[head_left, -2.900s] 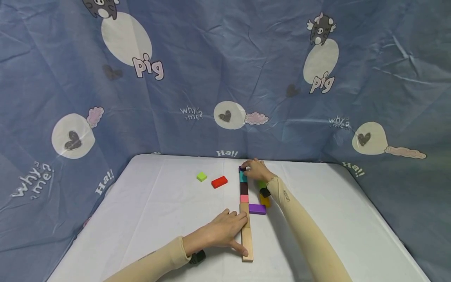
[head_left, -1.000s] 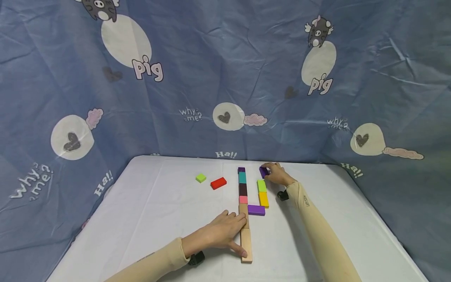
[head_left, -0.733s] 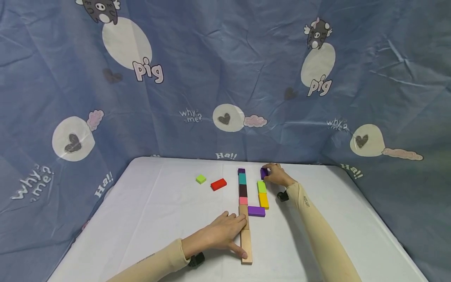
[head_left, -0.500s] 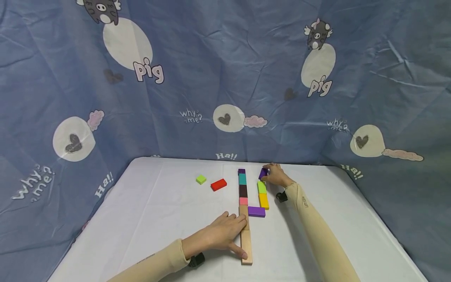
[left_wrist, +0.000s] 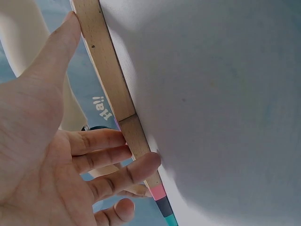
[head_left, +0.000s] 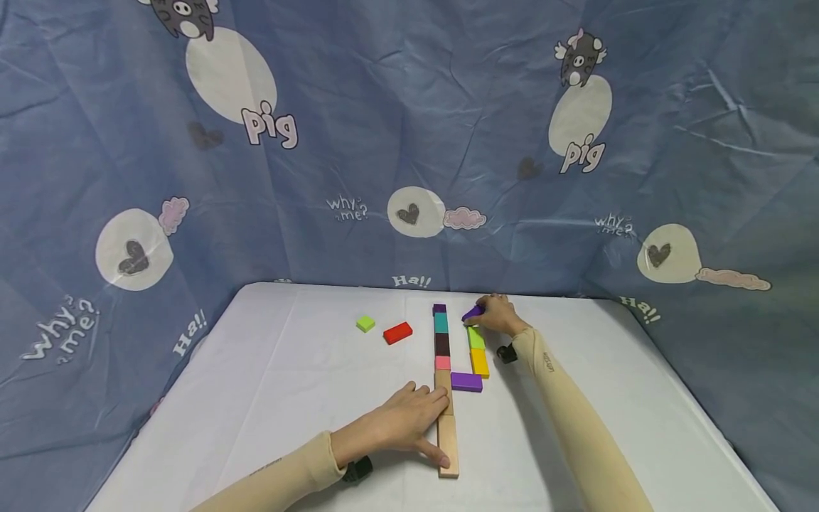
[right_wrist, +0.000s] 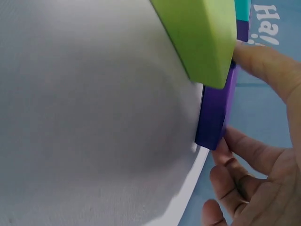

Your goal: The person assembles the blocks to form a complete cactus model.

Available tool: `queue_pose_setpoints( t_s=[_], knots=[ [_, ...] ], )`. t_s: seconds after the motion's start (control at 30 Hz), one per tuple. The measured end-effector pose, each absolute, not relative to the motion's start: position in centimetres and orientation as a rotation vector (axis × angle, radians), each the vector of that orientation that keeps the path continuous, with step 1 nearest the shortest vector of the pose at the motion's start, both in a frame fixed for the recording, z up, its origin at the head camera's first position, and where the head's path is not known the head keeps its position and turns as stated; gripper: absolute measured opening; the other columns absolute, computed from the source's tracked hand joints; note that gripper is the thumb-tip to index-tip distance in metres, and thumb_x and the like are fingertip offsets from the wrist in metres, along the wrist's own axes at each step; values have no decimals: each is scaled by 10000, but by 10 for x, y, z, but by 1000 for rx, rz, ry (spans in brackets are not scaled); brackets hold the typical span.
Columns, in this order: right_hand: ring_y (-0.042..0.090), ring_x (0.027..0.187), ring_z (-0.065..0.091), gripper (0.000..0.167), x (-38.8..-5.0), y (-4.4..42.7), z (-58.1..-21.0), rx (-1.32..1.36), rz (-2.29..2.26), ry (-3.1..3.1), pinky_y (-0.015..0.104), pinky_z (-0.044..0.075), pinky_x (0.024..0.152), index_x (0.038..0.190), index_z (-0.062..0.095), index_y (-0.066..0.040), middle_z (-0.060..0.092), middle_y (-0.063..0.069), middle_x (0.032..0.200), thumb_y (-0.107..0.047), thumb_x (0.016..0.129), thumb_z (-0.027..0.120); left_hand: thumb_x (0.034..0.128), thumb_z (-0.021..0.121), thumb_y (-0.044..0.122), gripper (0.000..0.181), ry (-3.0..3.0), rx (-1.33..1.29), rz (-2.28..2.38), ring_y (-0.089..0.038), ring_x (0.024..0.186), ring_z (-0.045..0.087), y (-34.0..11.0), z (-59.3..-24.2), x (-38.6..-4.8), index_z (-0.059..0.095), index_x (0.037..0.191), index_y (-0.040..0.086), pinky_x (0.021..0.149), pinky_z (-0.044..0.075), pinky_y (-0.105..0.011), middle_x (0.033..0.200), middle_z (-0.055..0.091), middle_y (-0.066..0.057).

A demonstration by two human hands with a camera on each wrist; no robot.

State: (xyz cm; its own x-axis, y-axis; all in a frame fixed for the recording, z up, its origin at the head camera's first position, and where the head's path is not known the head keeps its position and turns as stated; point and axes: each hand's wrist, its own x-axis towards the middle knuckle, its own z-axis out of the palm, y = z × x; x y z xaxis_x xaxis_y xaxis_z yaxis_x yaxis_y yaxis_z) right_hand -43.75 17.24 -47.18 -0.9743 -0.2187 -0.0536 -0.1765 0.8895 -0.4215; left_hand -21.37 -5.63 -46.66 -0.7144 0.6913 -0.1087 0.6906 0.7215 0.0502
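Note:
My right hand (head_left: 499,315) pinches a purple block (head_left: 472,312) between thumb and fingers, on the table just beyond a lime green block (head_left: 475,338). In the right wrist view the purple block (right_wrist: 216,113) lies slanted by the green block's end. A yellow block (head_left: 480,363) continues that short column, and a second purple block (head_left: 466,382) lies crosswise below it. My left hand (head_left: 409,419) rests its thumb and fingertips along two plain wooden blocks (head_left: 448,448), fingers loosely extended. Pink (head_left: 442,363), dark brown (head_left: 442,344), teal (head_left: 441,323) and dark purple (head_left: 439,308) blocks extend this row.
A red block (head_left: 398,333) and a small lime green block (head_left: 365,323) lie apart, left of the row. The white table (head_left: 307,384) ends at the back against a blue printed cloth (head_left: 358,156).
My right hand has come from the row's far end over to the right-hand column. Lately the purple block in it has shifted left and turned to a slant. My left hand stays put.

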Motion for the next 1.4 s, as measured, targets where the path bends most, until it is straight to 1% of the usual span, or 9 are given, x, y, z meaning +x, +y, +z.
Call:
queue_pose_setpoints(
  t_s=[0.1, 0.23, 0.5, 0.73, 0.9, 1.07, 1.17, 1.27, 1.4],
  knots=[
    [336, 1099, 446, 719, -438, 169, -474, -313, -641, 2970, 496, 324, 992, 1240, 600, 9, 610, 177, 1177, -495, 758, 778, 647, 543, 855, 979, 2793, 1120, 11, -162, 1125, 534, -56, -466, -214, 461, 1344, 173, 993, 414, -437, 1346, 485, 38],
    [335, 1094, 461, 730, -438, 166, -477, -333, -642, 2985, 514, 303, 1012, 1224, 609, 6, 625, 168, 1163, -513, 741, 785, 649, 535, 857, 987, 2786, 1122, 19, -166, 1138, 534, -56, -466, -214, 456, 1355, 171, 999, 411, -442, 1349, 484, 37],
    [338, 1093, 471, 730, -438, 163, -478, -335, -643, 2993, 508, 312, 1018, 1229, 604, 7, 629, 169, 1170, -505, 741, 786, 653, 521, 862, 972, 2791, 1135, 1, -168, 1125, 538, -55, -465, -213, 460, 1339, 176, 983, 420, -433, 1319, 484, 45],
    [344, 1095, 477, 718, -437, 164, -474, -375, -617, 3034, 500, 304, 1019, 1241, 608, -5, 635, 175, 1180, -500, 750, 778, 649, 529, 861, 969, 2792, 1137, -1, -151, 1080, 538, -55, -465, -213, 465, 1331, 176, 949, 434, -405, 1289, 487, 53],
    [359, 1151, 464, 664, -429, 157, -460, -533, -660, 3059, 507, 285, 1020, 1232, 623, -16, 622, 169, 1227, -461, 762, 771, 650, 528, 862, 966, 2798, 1145, -8, -142, 1062, 538, -55, -465, -213, 469, 1325, 173, 915, 441, -378, 1289, 492, 53],
    [360, 1209, 446, 663, -417, 139, -445, -700, -614, 3059, 492, 293, 965, 1240, 633, -55, 599, 147, 1279, -484, 754, 771, 651, 525, 862, 963, 2802, 1139, -13, -137, 1050, 535, -57, -465, -213, 470, 1321, 173, 900, 446, -369, 1279, 491, 57],
    [360, 1201, 453, 649, -408, 127, -437, -788, -598, 3041, 474, 302, 924, 1231, 647, -69, 603, 143, 1280, -474, 744, 786, 651, 524, 862, 957, 2811, 1143, -23, -135, 1037, 534, -57, -464, -213, 475, 1310, 170, 885, 448, -360, 1268, 494, 58],
    [333, 1167, 468, 625, -398, 115, -433, -864, -557, 3024, 457, 313, 905, 1218, 659, -96, 614, 124, 1263, -472, 737, 791, 653, 526, 861, 949, 2826, 1158, -34, -137, 1036, 537, -57, -464, -212, 481, 1299, 167, 881, 449, -357, 1262, 499, 56],
    [289, 1134, 479, 594, -388, 102, -432, -982, -474, 2987, 463, 321, 945, 1206, 668, -135, 627, 85, 1238, -473, 734, 793, 657, 532, 856, 953, 2834, 1169, -38, -144, 1055, 538, -57, -464, -212, 479, 1307, 161, 895, 451, -367, 1274, 500, 49]
  ],
)
